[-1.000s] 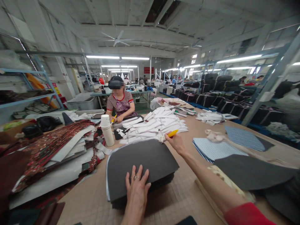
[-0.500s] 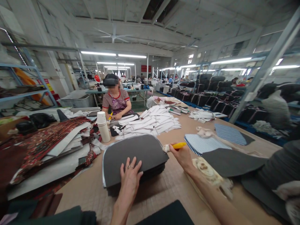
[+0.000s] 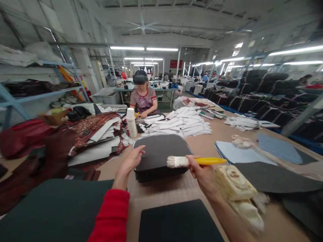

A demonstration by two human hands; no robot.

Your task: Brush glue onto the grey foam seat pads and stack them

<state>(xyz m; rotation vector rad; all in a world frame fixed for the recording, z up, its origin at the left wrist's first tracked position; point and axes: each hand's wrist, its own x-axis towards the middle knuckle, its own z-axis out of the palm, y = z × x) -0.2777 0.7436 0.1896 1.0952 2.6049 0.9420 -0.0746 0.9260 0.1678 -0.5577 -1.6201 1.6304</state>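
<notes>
A stack of dark grey rounded panels [image 3: 164,148] with a pale edge lies on the brown-covered table. At its left edge my left hand [image 3: 133,158] has its fingers drawn together; what they grip, if anything, is too small to make out. My right hand [image 3: 198,168] is closed around a yellow-handled brush [image 3: 210,161], whose pale, caked bristles point left over the right part of the stack. Right of my wrist stands a yellowish, crusted container [image 3: 234,183]. A dark green panel [image 3: 176,220] lies nearer to me.
White strips [image 3: 181,122] are heaped behind the stack, beside a white bottle [image 3: 131,124]. Patterned red pieces [image 3: 93,129] are piled left. Blue striped pieces [image 3: 242,153] and a grey sheet [image 3: 277,176] lie right. A person [image 3: 143,99] sits across the table.
My left hand has left its flat spread on the stack's top for the left edge, fingers now together. The brush has moved left over the stack. The view has shifted left and down.
</notes>
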